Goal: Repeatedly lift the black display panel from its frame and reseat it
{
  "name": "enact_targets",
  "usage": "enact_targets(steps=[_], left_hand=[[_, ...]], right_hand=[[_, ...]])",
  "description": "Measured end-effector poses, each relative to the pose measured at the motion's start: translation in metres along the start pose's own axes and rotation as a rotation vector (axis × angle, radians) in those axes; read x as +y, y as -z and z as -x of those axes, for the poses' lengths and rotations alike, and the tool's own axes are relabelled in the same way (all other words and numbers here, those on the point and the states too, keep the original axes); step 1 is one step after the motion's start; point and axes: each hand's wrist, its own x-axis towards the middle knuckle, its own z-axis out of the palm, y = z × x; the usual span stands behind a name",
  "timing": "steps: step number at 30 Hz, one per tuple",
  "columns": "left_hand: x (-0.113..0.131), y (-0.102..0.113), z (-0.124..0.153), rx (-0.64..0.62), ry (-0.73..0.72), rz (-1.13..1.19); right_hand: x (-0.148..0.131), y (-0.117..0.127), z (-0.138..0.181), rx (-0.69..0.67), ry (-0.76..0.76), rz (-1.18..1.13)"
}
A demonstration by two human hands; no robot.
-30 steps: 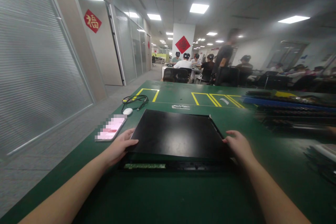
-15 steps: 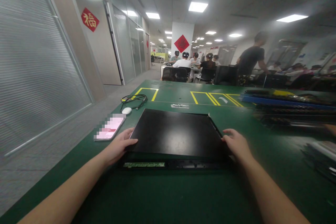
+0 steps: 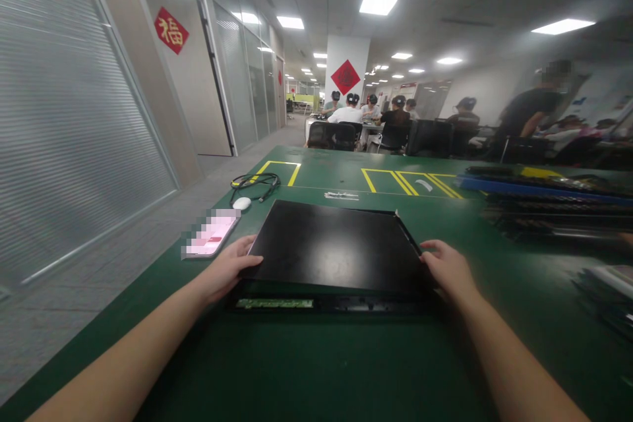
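A black, glossy display panel (image 3: 336,244) lies slightly askew over a dark frame (image 3: 366,305) on the green table. Along the frame's near edge a narrow green circuit board (image 3: 274,303) is exposed. My left hand (image 3: 235,268) grips the panel's left edge, thumb on top and fingers underneath. At the opposite edge, my right hand (image 3: 448,268) pinches the panel's side near its right corner. What lies beneath the panel is hidden.
Left of the panel are a phone (image 3: 211,235), a white mouse (image 3: 242,204) and a coiled black cable (image 3: 262,184). Thin white strips (image 3: 341,196) lie behind it. Stacked dark panels (image 3: 548,211) occupy the right side. Several people sit beyond the table; one person (image 3: 534,105) stands.
Both hands keep their hold, and the panel stays nearly still over the frame. The view has shifted slightly. In the background, the standing person has moved to the right, revealing a seated person.
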Motion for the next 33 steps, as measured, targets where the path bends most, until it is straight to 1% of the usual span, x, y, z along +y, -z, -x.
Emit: enact_targets(steps=[3,9,17,26,33], left_hand=[[-0.0009,0.0011,-0.0008,0.016,0.011,0.005],[0.0031,-0.0036,0.0031,0.023,0.02,0.003],[0.0033,-0.0037,0.0021,0.035,0.033,-0.011],[0.0029,-0.0046,0.0029,0.014,0.016,-0.01],[0.0024,-0.0039,0.0018,0.014,0.009,-0.018]], right_hand=[[-0.0014,0.0003,0.0016,0.009,0.019,0.015],[-0.0023,0.0004,0.0031,0.023,0.057,0.036],[-0.0004,0.0001,0.0018,0.027,0.065,0.046],[-0.0022,0.0004,0.0033,0.021,0.104,0.087],[-0.0016,0.0003,0.0028,0.013,0.1,0.099]])
